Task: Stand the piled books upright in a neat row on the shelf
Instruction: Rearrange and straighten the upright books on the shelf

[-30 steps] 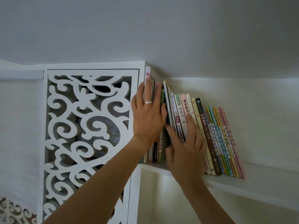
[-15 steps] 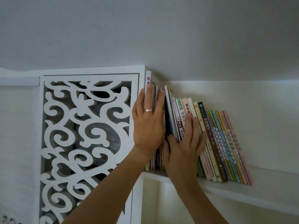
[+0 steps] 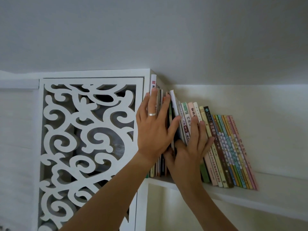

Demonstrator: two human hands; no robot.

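Books [image 3: 215,147] lean right of both flat, unclenched grips; left hand [image 3: 154,130] braces upright ones, right hand [image 3: 191,147] should push leaners upright.

So compared to a second ago, the right hand [image 3: 188,154] sits higher on the leaning books [image 3: 215,147], with its fingers [image 3: 195,129] now spread flat up over the spines instead of lying lower down across them. The left hand [image 3: 154,129] has its thumb [image 3: 174,125] swung out to the right, now across the gap and touching the tilted white-edged book [image 3: 174,102], where before it was tucked closer to the upright books [image 3: 159,99] by the cabinet side. The whole view has also tipped up a bit, so everything sits lower in the picture.
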